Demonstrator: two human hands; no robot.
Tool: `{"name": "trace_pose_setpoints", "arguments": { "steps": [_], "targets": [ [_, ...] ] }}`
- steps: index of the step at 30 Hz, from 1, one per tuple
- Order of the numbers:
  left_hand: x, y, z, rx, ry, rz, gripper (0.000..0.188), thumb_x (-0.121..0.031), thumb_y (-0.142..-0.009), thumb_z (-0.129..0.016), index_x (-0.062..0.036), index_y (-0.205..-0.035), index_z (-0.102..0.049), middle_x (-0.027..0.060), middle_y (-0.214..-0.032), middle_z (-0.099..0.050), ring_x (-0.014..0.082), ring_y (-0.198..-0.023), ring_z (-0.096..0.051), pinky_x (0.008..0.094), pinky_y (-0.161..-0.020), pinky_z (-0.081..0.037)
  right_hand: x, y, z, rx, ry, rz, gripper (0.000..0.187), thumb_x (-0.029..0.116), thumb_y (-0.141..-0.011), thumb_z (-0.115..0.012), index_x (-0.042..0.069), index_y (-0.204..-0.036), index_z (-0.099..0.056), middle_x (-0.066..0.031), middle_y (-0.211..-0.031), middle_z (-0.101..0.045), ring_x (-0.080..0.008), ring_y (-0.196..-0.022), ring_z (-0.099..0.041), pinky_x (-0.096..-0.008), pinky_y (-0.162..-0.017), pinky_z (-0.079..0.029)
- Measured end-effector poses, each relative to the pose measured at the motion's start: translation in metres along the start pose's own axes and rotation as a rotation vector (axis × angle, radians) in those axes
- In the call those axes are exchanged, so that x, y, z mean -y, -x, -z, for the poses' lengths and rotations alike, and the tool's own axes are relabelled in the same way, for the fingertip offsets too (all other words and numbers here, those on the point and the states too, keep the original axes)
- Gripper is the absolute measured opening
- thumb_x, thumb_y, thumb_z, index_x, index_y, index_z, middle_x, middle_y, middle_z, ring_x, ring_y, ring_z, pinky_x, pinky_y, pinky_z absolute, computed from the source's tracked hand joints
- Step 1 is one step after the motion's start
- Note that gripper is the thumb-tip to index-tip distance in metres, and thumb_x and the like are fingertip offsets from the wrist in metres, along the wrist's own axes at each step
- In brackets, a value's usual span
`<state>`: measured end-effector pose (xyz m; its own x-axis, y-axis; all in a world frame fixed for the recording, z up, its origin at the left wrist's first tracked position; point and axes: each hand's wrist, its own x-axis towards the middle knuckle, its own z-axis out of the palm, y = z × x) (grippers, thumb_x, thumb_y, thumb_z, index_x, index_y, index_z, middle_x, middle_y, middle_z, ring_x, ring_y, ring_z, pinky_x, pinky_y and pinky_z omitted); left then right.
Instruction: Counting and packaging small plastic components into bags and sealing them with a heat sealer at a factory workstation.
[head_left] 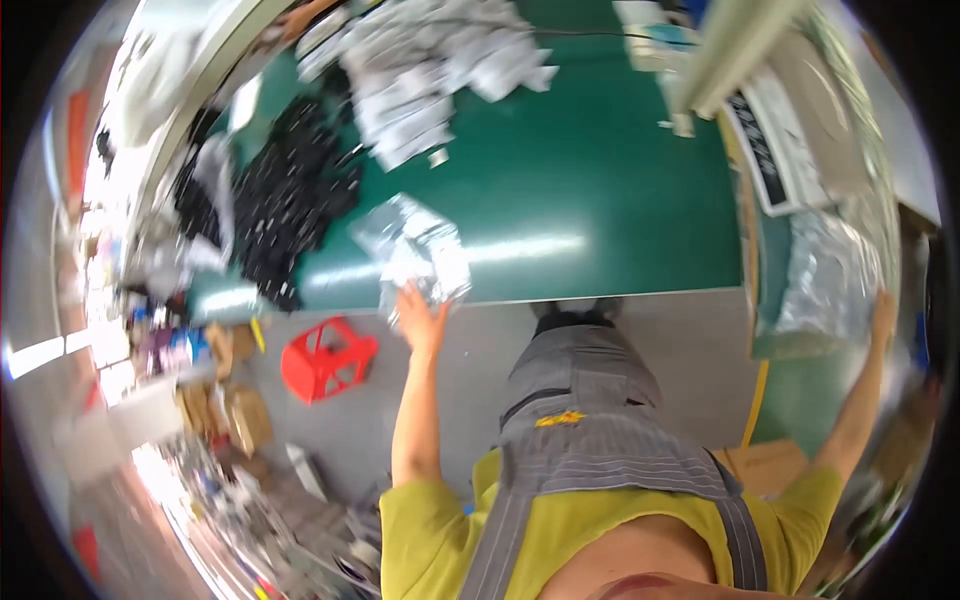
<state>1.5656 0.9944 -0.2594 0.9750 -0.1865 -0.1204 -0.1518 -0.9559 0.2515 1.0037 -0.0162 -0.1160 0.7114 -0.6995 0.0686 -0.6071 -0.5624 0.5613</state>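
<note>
A crumpled clear plastic bag (415, 243) lies at the front edge of the green table, its near end over the edge. My left hand (421, 318) is closed on that near end, between thumb and fingers. Far out to the right, my right hand (883, 312) is beside a pile of clear plastic bags (828, 275). Its fingers are blurred, so their grip cannot be made out. To the left of the bag on the table spreads a heap of small black pieces (295, 195).
A pile of white pieces (420, 65) covers the back of the green table (600, 200). Behind the plastic bags stands a pale post (735, 55). On the grey floor, a red stool (328, 360) sits left of my legs, with cardboard boxes (240, 415) farther left.
</note>
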Motion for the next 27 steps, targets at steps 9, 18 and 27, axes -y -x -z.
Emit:
{"name": "trace_pose_setpoints", "arguments": {
  "steps": [9, 18, 27],
  "targets": [
    [-0.022, -0.028, 0.019, -0.294, 0.200, 0.182, 0.011, -0.014, -0.088, -0.063, -0.0054, -0.089, -0.057, 0.0121, -0.089, -0.063, 0.0321, -0.087, -0.062, 0.0446, -0.071, -0.049, 0.428, 0.043, 0.357, -0.179, -1.269, 0.094, 0.027, 0.016, -0.101, -0.050, 0.002, -0.120, -0.063, -0.0087, -0.114, -0.066, -0.0194, -0.104, -0.063, -0.0314, -0.092, -0.048],
    [-0.067, -0.025, 0.072, 0.025, 0.763, -0.169, 0.039, -0.022, -0.090, -0.067, -0.0055, -0.124, -0.056, 0.0187, -0.116, -0.062, 0.0266, -0.111, -0.060, 0.0400, -0.091, -0.047, 0.767, 0.207, 0.416, 1.568, -1.867, 0.039, 0.050, 0.044, -0.098, -0.055, 0.001, -0.123, -0.053, -0.0143, -0.114, -0.062, -0.0214, -0.102, -0.063, -0.0346, -0.084, -0.054],
    [-0.012, -0.023, 0.087, 0.251, 0.297, -0.248, 0.025, -0.016, -0.088, -0.064, -0.0083, -0.111, -0.060, 0.0128, -0.102, -0.067, 0.0341, -0.088, -0.065, 0.0445, -0.069, -0.051, 0.823, 0.201, 0.479, 1.728, -1.863, 0.167, 0.053, 0.041, -0.099, -0.055, 0.002, -0.133, -0.048, -0.0158, -0.123, -0.058, -0.0243, -0.113, -0.060, -0.0371, -0.092, -0.052]
  ]
}}
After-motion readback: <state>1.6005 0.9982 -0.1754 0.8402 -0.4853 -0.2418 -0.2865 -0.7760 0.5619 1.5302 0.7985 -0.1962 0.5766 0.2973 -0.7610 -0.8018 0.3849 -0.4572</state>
